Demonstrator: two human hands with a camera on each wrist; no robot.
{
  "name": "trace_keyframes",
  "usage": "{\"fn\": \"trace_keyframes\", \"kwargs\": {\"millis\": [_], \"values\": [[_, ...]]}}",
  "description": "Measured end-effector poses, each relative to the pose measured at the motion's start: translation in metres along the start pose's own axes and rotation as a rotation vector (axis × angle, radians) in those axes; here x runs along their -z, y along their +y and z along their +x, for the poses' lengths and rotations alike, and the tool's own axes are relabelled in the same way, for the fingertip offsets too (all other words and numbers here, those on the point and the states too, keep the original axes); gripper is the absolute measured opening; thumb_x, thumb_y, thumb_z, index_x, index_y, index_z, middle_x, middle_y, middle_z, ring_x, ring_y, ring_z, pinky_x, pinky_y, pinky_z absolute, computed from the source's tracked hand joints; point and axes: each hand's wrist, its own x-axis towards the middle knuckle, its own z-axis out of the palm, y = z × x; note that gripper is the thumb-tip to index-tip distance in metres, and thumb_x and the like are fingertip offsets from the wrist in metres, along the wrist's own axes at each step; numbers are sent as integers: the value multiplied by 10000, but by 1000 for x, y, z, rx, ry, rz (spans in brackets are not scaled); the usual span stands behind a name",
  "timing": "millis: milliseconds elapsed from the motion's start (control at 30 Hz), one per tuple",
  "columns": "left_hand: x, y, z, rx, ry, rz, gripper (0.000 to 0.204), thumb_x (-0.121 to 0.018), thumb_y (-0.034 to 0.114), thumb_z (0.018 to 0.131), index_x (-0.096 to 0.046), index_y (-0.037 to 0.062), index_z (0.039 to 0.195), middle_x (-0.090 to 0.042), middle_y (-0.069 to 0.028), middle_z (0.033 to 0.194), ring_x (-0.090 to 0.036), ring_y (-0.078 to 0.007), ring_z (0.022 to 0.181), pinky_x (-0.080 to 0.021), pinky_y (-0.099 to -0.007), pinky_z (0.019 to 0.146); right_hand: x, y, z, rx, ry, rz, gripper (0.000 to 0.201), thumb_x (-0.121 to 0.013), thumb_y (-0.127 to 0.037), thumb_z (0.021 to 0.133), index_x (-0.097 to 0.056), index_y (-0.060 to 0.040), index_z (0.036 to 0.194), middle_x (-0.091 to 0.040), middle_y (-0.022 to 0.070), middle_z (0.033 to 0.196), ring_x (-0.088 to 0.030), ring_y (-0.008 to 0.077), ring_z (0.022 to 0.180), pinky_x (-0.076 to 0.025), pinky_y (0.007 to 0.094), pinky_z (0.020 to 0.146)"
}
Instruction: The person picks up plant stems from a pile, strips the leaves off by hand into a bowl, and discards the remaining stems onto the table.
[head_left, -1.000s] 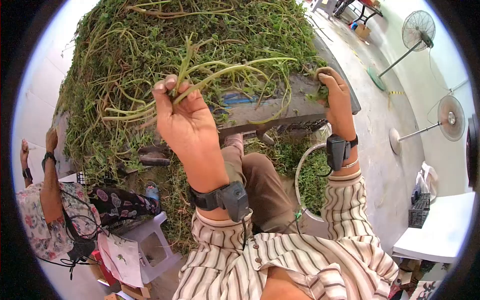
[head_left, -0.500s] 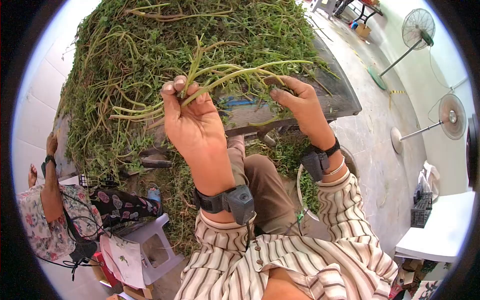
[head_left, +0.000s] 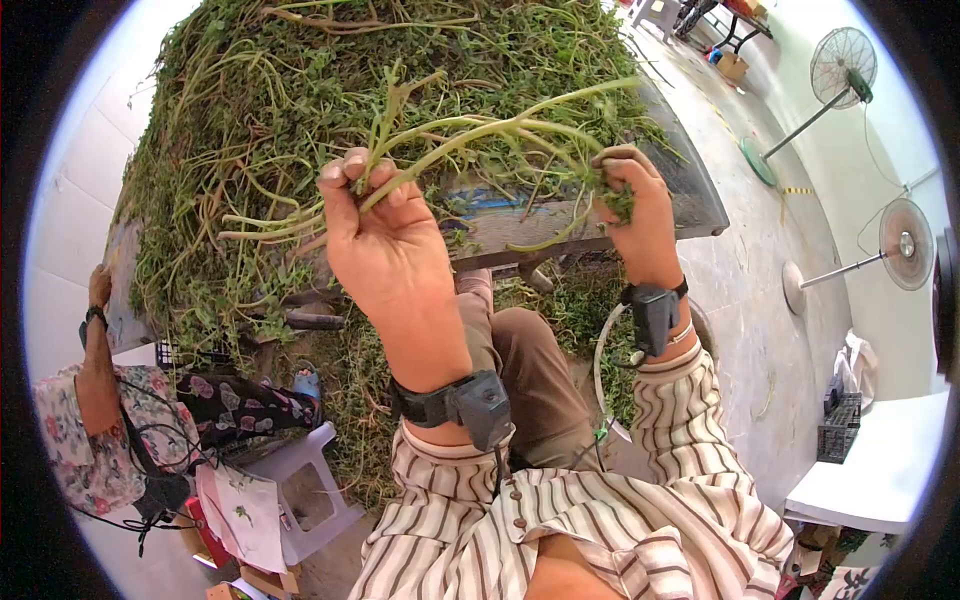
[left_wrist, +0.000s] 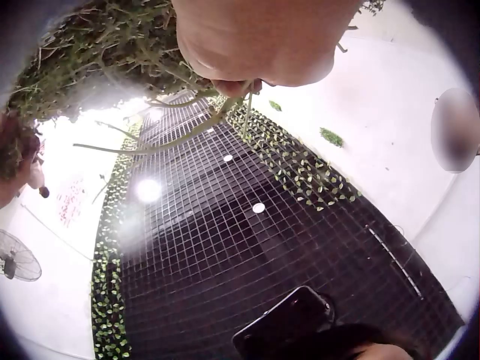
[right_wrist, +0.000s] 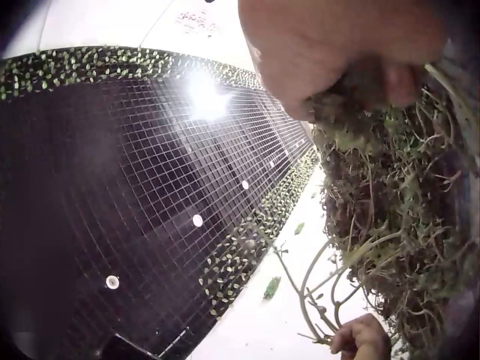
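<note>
My left hand (head_left: pixel 395 240) is raised over the near edge of the plant heap, pinching a few long green stems (head_left: pixel 470 132) between thumb and fingers. Their cut-looking ends stick out to the left, and the longer parts reach right. At those right-hand tips, my right hand (head_left: pixel 645 215) curls round a small clump of green leaves (head_left: pixel 620 206). In the left wrist view a stem (left_wrist: pixel 165 148) trails from under the left hand (left_wrist: pixel 262 45). The right wrist view shows the right hand (right_wrist: pixel 337 45) from close up, with the left hand (right_wrist: pixel 364 337) beyond holding branching stems (right_wrist: pixel 306 296).
A heap of leafy stems (head_left: pixel 300 110) covers the dark table (head_left: pixel 690 190). More greens lie in a round basket (head_left: pixel 620 385) below. At left, another person (head_left: pixel 120 430) sits near a pale plastic stool (head_left: pixel 320 480). Two fans (head_left: pixel 905 243) and a white table (head_left: pixel 870 470) stand right.
My right hand came in leftward to the stem tips, then drew back right with leaves in its fingers. The left hand shifted slightly right, still pinching the stems.
</note>
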Motion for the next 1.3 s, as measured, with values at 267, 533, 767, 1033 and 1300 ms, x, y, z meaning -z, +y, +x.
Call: {"fn": "trace_keyframes", "kwargs": {"millis": [267, 533, 767, 1033, 1300], "values": [[-4, -4, -3, 2, 11, -7, 125, -471, 184, 935, -506, 69, 898, -515, -49, 877, -505, -160, 760, -437, -253, 596, -2, -4, -4, -315, -56, 552, 269, -510, 93, 708, -506, 4, 961, -530, 41, 908, -480, 99, 733, -374, 208, 529], [-1, -5, -3, 55, -54, -55, 118, -462, 175, 938, -493, 67, 904, -501, -56, 881, -490, -168, 769, -429, -264, 621, -25, -20, 11, -451, -367, 599, 360, -588, -128, 833, -546, -46, 1181, -523, -57, 789, -426, 43, 685, -336, 174, 604], [-2, -5, -2, 46, -34, -43, 122, -464, 171, 938, -496, 58, 902, -506, -63, 878, -487, -163, 761, -416, -259, 609, -32, -23, 17, -453, -493, 511, 380, -578, -178, 854, -539, -35, 1204, -508, -58, 793, -412, 45, 688, -352, 189, 617], [-3, -5, -2, 28, -42, -75, 129, -484, 128, 914, -507, 1, 906, -532, -86, 866, -480, -200, 763, -404, -271, 585, -38, -27, 20, -434, -538, 425, 376, -587, -167, 835, -548, -17, 1178, -605, 1, 956, -498, 66, 832, -396, 212, 733], [-2, 1, -2, 37, -29, -16, 117, -462, 167, 938, -501, 61, 909, -513, -60, 883, -521, -169, 767, -430, -262, 604, -31, -21, 18, -379, -346, 374, 233, -570, -117, 815, -615, 9, 1005, -614, 5, 829, -518, 65, 750, -407, 200, 681]]}}
